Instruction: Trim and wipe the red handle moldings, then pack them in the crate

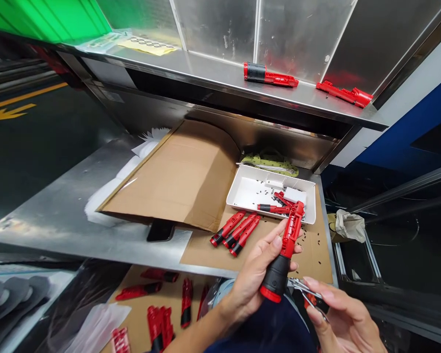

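Note:
My left hand [255,277] is shut around a red plastic tool housing with a black rubber grip [284,250], held upright with the grip downward. My right hand [340,316] holds small steel needle-nose pliers [306,293] by the handles. The pliers' tips are close to the housing's grip, and I cannot tell if they touch it. Beyond my left hand, several similar red and black housings [235,233] lie on a brown cardboard sheet [308,255]. A white plastic tray [250,193] holds small black pieces and another red part.
A large folded cardboard piece [172,176] leans behind the tray on a steel table, with a black phone [160,230] at its edge. Red parts [270,76] stand on a steel shelf above. Lower left, more red parts [161,314] lie on cardboard.

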Motion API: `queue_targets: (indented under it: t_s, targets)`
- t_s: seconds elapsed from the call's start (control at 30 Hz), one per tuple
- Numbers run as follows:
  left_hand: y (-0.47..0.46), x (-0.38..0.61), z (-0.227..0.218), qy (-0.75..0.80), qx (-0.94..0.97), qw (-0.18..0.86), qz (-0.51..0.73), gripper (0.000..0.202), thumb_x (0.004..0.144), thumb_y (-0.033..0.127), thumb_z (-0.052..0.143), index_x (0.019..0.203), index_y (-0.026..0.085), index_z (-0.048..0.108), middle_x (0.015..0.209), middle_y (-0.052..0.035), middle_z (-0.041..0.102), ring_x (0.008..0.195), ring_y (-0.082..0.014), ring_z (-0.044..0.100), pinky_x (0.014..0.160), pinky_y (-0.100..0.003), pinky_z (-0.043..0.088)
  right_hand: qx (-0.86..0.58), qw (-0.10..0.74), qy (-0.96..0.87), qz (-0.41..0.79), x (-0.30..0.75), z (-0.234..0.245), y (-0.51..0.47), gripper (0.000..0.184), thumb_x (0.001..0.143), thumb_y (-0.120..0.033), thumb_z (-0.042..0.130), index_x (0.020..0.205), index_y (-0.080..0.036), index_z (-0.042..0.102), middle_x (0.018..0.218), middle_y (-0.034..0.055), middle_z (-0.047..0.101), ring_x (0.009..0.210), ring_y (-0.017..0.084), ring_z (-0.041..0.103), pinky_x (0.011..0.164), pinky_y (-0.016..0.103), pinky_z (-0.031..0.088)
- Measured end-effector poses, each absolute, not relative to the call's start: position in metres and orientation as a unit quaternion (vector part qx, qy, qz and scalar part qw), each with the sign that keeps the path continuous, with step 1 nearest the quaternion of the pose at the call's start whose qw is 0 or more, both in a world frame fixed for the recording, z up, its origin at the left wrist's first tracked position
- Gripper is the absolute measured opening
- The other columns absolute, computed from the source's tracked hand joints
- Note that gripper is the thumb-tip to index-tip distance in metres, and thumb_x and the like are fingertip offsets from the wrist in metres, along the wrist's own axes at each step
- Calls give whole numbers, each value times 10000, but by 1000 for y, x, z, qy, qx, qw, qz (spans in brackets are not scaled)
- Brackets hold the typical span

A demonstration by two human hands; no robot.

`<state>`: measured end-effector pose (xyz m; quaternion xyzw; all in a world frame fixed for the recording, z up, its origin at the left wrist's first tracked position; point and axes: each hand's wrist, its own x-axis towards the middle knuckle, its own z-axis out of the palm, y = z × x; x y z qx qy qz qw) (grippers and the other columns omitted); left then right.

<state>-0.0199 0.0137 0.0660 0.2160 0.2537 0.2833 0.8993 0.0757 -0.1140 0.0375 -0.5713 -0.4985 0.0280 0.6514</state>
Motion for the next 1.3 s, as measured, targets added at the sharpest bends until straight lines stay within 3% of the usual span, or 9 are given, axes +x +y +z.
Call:
queue_targets:
  t_s: [0.13, 0.3, 0.57, 1.1, 1.3]
  targets:
    - [13, -22, 64, 260, 235, 898, 266, 658, 813, 445, 739, 1395, 189, 568, 1026, -113, 735, 641, -91, 599, 577, -164, 520, -569, 649, -505, 11, 71, 36, -112, 243, 813, -96, 739, 1039, -167, 684, 944, 79, 783, 832, 234, 775, 719, 318, 670]
    - [13, -20, 67, 258, 227, 899, 273, 675, 767, 433, 786, 1369, 194, 596, 1086, -123, 723, 779, -133, 624, 628, -177, 528, -561, 635, -530, 31, 75, 37, -112, 292, 810, -63, 718, 1077, -169, 666, 962, 93, 784, 844, 254, 774, 700, 350, 676]
    - [13, -18, 67, 261, 214, 905, 260, 662, 734, 430, 818, 1338, 237, 627, 1071, -98, 731, 637, -78, 580, 590, -172, 478, -567, 634, -526, 5, 71, 37, -108, 248, 811, -85, 715, 1040, -174, 677, 914, 83, 788, 808, 247, 776, 694, 351, 674]
    - [12, -16, 68, 258, 210, 911, 244, 720, 725, 451, 822, 1368, 221, 596, 952, -79, 737, 636, -95, 600, 591, -186, 461, -581, 617, -530, 1, 73, 37, -109, 296, 785, -55, 716, 1049, -183, 672, 915, 79, 791, 808, 248, 774, 705, 374, 672]
    - [12, -16, 67, 255, 203, 914, 242, 717, 729, 442, 822, 1369, 214, 595, 924, -77, 734, 635, -91, 598, 596, -184, 455, -594, 630, -500, -4, 68, 44, -105, 161, 844, -136, 709, 989, -197, 675, 864, 66, 790, 789, 229, 774, 706, 357, 668]
